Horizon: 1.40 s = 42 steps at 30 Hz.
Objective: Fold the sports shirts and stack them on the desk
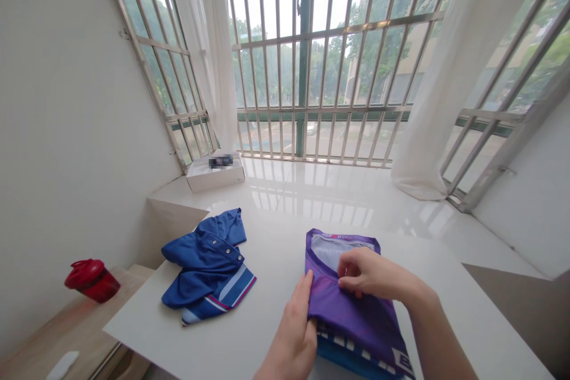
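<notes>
A folded purple shirt (351, 309) lies on top of a folded blue-and-white striped garment (342, 351) on the white table (267, 273). My left hand (291, 335) presses flat against the stack's left edge, fingers together. My right hand (371, 276) rests on top of the purple shirt near its collar, fingers curled and pinching the fabric. To the left, a crumpled blue polo shirt (207, 264) with snap buttons and striped trim lies loose on the table, apart from both hands.
A red lidded container (91, 279) stands on a lower wooden surface at the left. A white box (215, 171) sits on the glossy window ledge (338, 196). Barred windows and white curtains (449, 71) close the back.
</notes>
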Tool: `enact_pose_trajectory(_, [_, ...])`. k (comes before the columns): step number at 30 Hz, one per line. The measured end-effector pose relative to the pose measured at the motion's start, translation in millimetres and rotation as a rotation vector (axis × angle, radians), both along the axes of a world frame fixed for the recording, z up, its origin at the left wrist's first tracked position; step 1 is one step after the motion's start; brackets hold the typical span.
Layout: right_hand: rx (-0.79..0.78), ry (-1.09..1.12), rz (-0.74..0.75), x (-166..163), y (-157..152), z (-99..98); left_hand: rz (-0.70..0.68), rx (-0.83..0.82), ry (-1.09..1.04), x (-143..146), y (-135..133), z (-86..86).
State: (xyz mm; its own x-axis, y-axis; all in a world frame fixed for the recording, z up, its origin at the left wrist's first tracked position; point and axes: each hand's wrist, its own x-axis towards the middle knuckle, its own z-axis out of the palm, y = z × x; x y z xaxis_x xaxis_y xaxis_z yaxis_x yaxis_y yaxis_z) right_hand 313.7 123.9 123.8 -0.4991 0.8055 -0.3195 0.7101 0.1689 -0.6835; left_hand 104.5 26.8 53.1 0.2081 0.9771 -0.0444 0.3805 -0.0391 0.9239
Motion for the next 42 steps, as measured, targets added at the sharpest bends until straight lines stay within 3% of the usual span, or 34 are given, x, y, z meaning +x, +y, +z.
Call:
enact_pose_trajectory(6, [0.010, -0.020, -0.006, -2, -2, 3.6, -0.097, 0.033, 0.089, -12, -1, 0.9])
enact_pose_trajectory(10, [0.145, -0.026, -0.042, 5, -17, 18.3, -0.226, 0.031, 0.061, -39, 7, 21.0])
enact_pose_trajectory(12, [0.258, -0.015, -0.103, 10, -26, 20.5, -0.171, 0.075, 0.060, -44, 19, 35.6])
enact_pose_trajectory(15, [0.487, -0.020, -0.229, 13, -32, 8.3, -0.057, 0.239, 0.156, -26, 37, 54.7])
enact_pose_trajectory(18, [0.689, -0.069, -0.337, 15, -26, -17.2, -0.188, 0.423, 0.351, 10, 39, 59.6])
enact_pose_trajectory(21, [0.771, -0.102, -0.373, 20, -11, -40.4, -0.327, 0.455, 0.448, 37, 27, 49.3])
enact_pose_trajectory(24, [0.774, -0.104, -0.285, 22, 3, -54.8, -0.353, 0.425, 0.462, 43, 16, 34.4])
enact_pose_trajectory(28, [0.631, -0.176, -0.145, 19, 14, -71.1, -0.344, 0.424, 0.436, 39, 14, 23.5])
enact_pose_trajectory(33, [0.536, -0.185, -0.147, 18, 18, -88.6, -0.343, 0.429, 0.436, 39, 16, 19.3])
enact_pose_trajectory(37, [0.522, -0.166, -0.156, 18, 20, -87.7, -0.340, 0.438, 0.449, 42, 16, 18.0])
enact_pose_trajectory(40, [0.568, -0.058, -0.269, 20, 12, -84.1, -0.399, 0.408, 0.382, 36, 21, 22.2])
enact_pose_trajectory(42, [0.618, 0.091, -0.468, 23, -3, -85.2, -0.384, 0.364, 0.237, 25, 26, 24.6])
